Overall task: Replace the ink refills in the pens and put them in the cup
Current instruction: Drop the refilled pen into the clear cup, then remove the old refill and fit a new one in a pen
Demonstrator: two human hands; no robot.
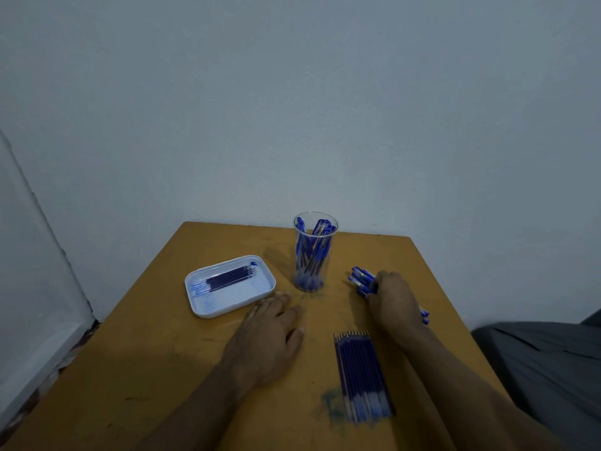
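Blue pens [361,280] lie in a loose pile under the right hand [392,299], whose fingers curl down over them, seemingly closing on one, though the exact grip is hidden; the left hand [271,333] rests flat and empty on the desk [162,369]. Step in hand looks like picking the next pen to refill. Next move calls for lifting one clear, opening it with both hands, taking a fresh refill from the row [361,372] between the forearms; cup [314,252] stands beyond both hands, tray [208,312] of used refills beyond the left.
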